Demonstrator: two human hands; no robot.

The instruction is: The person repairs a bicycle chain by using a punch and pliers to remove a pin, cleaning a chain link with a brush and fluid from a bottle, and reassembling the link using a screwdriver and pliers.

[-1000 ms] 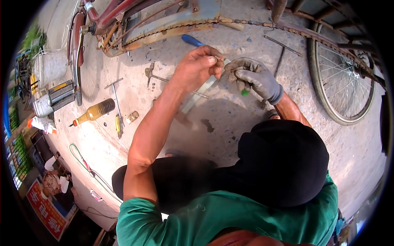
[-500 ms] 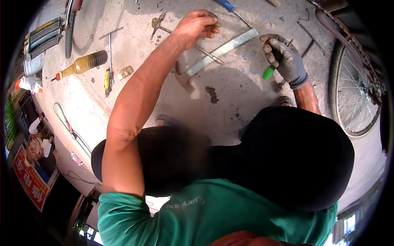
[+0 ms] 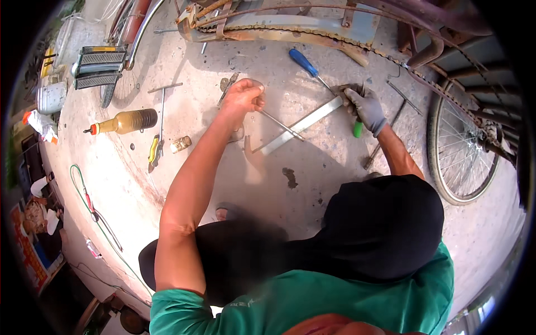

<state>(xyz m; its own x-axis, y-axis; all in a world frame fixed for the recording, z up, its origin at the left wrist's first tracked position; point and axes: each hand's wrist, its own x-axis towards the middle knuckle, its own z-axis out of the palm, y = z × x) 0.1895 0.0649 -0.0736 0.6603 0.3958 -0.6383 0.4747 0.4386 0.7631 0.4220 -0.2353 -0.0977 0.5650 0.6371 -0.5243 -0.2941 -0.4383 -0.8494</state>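
Observation:
My bare left hand (image 3: 245,96) is held above the floor with its fingers curled in. Whatever is between its fingertips, if anything, I cannot make out. Below it, a T-handled wrench (image 3: 283,127) lies on the concrete, partly hidden by the hand. My right hand (image 3: 368,109), in a grey glove, is closed around a tool with a green handle (image 3: 358,129), perhaps a screwdriver; a thin tip pokes up past the fingers. Near the gloved fingers are the far end of a flat metal bar (image 3: 301,127) and a blue-handled screwdriver (image 3: 304,61) on the floor.
A bicycle's rusty chain (image 3: 312,34) and frame cross the far side, with its wheel (image 3: 466,145) at right. A pedal (image 3: 99,67), an oil bottle (image 3: 124,121), another T-handled tool (image 3: 162,109), yellow-handled pliers (image 3: 154,152) and a small jar (image 3: 180,144) are at left.
The view has tilted up, bringing the bicycle chain into sight. My right hand has shifted left toward the bar's far end; my left hand has come closer to the wrench's crossbar.

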